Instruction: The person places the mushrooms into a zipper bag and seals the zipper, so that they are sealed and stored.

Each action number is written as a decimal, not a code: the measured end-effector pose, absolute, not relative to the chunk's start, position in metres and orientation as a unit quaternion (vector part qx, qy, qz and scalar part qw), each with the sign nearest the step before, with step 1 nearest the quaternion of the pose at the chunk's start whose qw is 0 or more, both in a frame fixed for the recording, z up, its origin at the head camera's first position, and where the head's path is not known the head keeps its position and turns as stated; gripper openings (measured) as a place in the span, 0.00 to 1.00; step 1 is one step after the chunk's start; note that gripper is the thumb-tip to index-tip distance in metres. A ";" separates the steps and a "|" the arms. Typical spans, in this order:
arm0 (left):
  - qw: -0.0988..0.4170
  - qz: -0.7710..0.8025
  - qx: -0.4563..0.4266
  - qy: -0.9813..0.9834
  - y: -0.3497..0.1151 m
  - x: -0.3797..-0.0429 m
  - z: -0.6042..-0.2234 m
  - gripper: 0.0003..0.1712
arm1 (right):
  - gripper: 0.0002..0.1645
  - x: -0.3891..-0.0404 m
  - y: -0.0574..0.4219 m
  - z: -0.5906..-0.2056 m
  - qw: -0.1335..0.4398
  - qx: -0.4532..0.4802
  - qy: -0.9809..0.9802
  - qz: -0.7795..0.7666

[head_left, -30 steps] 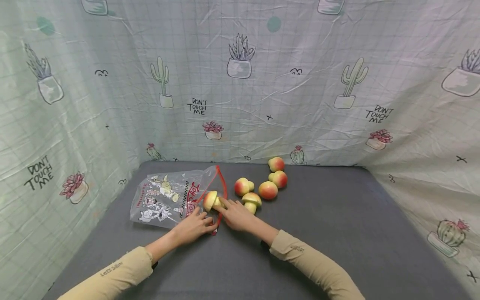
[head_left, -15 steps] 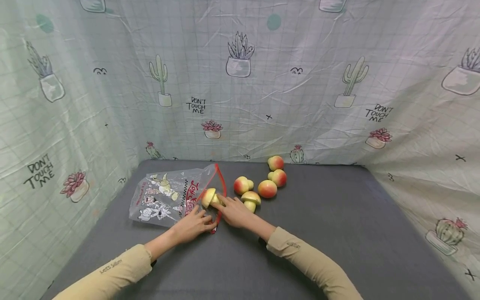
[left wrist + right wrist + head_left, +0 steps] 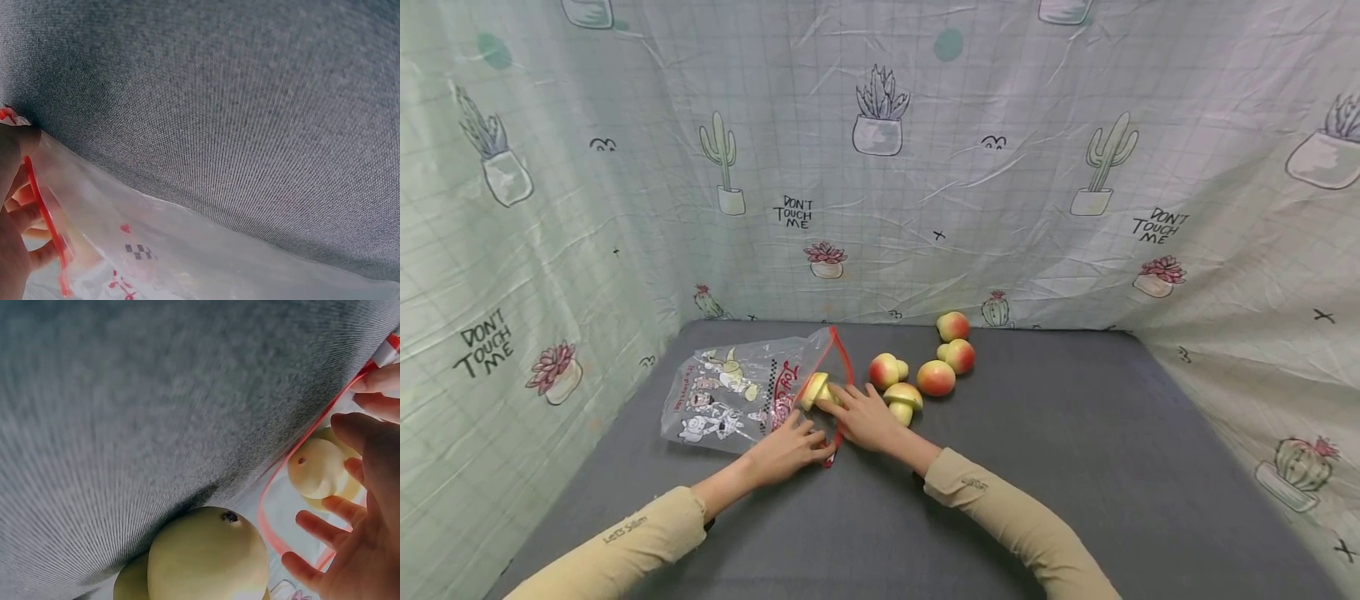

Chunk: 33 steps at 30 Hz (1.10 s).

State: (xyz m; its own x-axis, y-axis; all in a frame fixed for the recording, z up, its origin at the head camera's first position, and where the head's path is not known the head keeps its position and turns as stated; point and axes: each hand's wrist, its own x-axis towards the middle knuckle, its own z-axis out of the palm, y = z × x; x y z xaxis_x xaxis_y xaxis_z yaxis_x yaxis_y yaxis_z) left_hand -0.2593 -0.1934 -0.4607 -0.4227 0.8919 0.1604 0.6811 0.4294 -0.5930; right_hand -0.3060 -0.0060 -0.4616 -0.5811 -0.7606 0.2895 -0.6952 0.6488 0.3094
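A yellow-and-red toy mushroom (image 3: 815, 390) lies inside the mouth of a clear zip bag (image 3: 730, 392) with a red rim and printed cartoons. My right hand (image 3: 867, 419) reaches into that mouth, its fingers spread and fairly straight. In the right wrist view, its fingertips touch or nearly touch the mushroom (image 3: 315, 469), whose stem faces out of the bag. Near the bag's front corner, my left hand (image 3: 784, 454) pinches the red-edged opening. The left wrist view has the left hand (image 3: 19, 212) at the rim, some fingers partly behind the plastic.
Just right of my right hand stands another toy mushroom (image 3: 902, 402). Several more lie behind it, including one by the bag (image 3: 887, 372) and one at the back (image 3: 952, 326). The dark grey table (image 3: 1075, 467) is bordered by a hanging printed cloth (image 3: 940, 275).
My right hand has moved slightly left, and the toy mushroom has slid a little farther into the bag. The right fingers have spread out more. My left hand stays at the rim.
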 end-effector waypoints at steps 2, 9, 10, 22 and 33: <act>0.232 0.224 -0.484 -0.814 -0.193 -0.259 -0.461 0.21 | 0.30 -0.307 -0.007 -0.462 0.201 0.407 -0.887 -0.088; 0.228 0.226 -0.487 -0.812 -0.193 -0.259 -0.462 0.22 | 0.33 -0.312 -0.011 -0.464 0.207 0.401 -0.887 -0.099; 0.228 0.226 -0.488 -0.812 -0.193 -0.259 -0.462 0.22 | 0.34 -0.313 -0.012 -0.464 0.202 0.401 -0.888 -0.101; 0.207 0.227 -0.491 -0.815 -0.193 -0.260 -0.462 0.21 | 0.41 -0.318 -0.023 -0.463 0.173 0.383 -0.897 -0.140; 0.221 0.202 -0.502 -0.812 -0.196 -0.268 -0.457 0.22 | 0.43 -0.321 -0.030 -0.459 0.168 0.365 -0.899 -0.176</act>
State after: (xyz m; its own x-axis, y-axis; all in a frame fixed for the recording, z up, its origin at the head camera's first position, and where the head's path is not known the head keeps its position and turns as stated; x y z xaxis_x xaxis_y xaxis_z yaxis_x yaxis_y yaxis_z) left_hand -0.2682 -0.1962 -0.4567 -0.3991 0.9035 0.1562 0.7249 0.4153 -0.5496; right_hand -0.3214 -0.0296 -0.4594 -0.6777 -0.7146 0.1734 -0.5965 0.6722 0.4386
